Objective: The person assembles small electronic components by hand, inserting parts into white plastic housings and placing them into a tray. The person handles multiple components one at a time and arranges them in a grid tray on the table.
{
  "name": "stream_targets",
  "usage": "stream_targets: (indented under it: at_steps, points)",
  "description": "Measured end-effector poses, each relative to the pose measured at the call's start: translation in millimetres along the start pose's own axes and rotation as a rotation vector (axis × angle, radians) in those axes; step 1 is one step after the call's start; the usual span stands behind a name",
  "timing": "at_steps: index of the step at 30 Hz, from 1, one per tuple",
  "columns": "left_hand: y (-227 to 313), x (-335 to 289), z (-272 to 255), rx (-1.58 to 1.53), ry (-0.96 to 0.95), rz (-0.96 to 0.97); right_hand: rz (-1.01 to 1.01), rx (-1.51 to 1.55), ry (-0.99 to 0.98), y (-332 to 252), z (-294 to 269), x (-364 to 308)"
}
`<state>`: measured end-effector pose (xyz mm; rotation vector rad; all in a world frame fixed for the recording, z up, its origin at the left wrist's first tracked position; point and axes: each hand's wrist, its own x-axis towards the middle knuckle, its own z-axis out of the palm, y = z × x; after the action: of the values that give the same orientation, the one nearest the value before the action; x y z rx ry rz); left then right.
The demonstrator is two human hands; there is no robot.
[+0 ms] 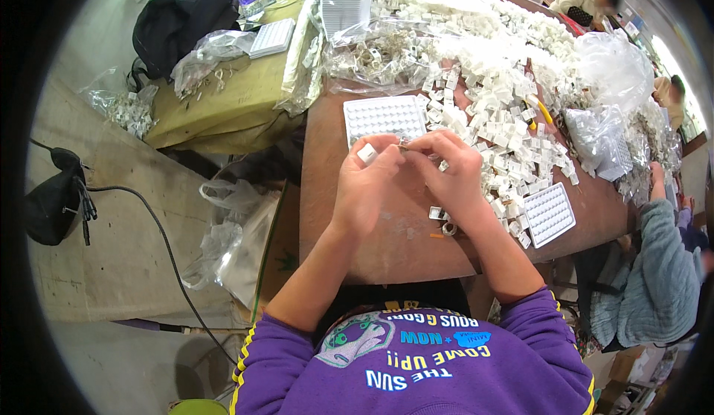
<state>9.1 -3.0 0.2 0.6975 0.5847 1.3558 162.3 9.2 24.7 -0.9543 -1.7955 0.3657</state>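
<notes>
A small white plastic piece point(367, 152) is pinched by the left hand point(364, 184), a tiny metal part point(404, 142) by the right hand point(454, 173).

Purple sweatshirt point(416, 363), yellow-striped pushed-up sleeves, colourful print
</notes>
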Motion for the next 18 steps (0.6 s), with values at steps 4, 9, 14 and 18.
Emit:
stream_targets:
  at_steps: [4,9,14,18]
  points:
    - [6,-7,2,-0.256,0.021,-0.125,0.695,0.656,-0.126,4,-8,4]
    - [9,-8,-4,-0.035,0.012,-0.102,0.87,1.165,-0.237,12,-14,8]
    - [10,-8,-10,0.164,-0.004,-0.045,0.933,1.305,-0.275,15,-12,8]
    - [6,-9,-12,0.247,0.002,0.058,0.944,1.289,-0.343,16,-9,4]
